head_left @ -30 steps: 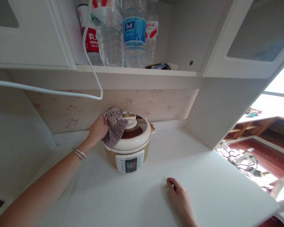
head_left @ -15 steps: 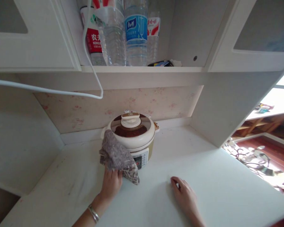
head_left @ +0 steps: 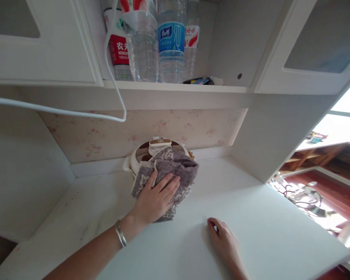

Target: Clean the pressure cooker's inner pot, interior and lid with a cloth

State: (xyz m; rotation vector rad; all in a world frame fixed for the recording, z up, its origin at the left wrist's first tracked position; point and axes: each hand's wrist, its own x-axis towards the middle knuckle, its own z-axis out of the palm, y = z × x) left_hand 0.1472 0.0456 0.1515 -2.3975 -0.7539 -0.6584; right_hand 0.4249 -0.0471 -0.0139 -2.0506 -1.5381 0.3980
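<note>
My left hand (head_left: 157,196), a silver bracelet on its wrist, presses a grey-brown patterned cloth (head_left: 177,169) against the front of an electric pressure cooker (head_left: 136,159). Its fingers lie over the folded fabric and keep hold of it. Most of the cooker's front and part of its lid are hidden behind the cloth; the lid handle (head_left: 160,146) still shows. On the white countertop (head_left: 189,241), to the right, rests my right hand (head_left: 224,239). Its fingers are curled, with a small gap by the thumb and no object visible in them.
Above the counter, an open cabinet shelf (head_left: 230,88) holds several plastic bottles (head_left: 171,50) and small items (head_left: 202,81). A white cable (head_left: 76,113) hangs in front of it at the left. A side panel (head_left: 251,132) bounds the counter at the right.
My left hand has moved right and up with the cloth, from the cooker's left side across its front and over the lid edge. My right hand still rests on the counter.
</note>
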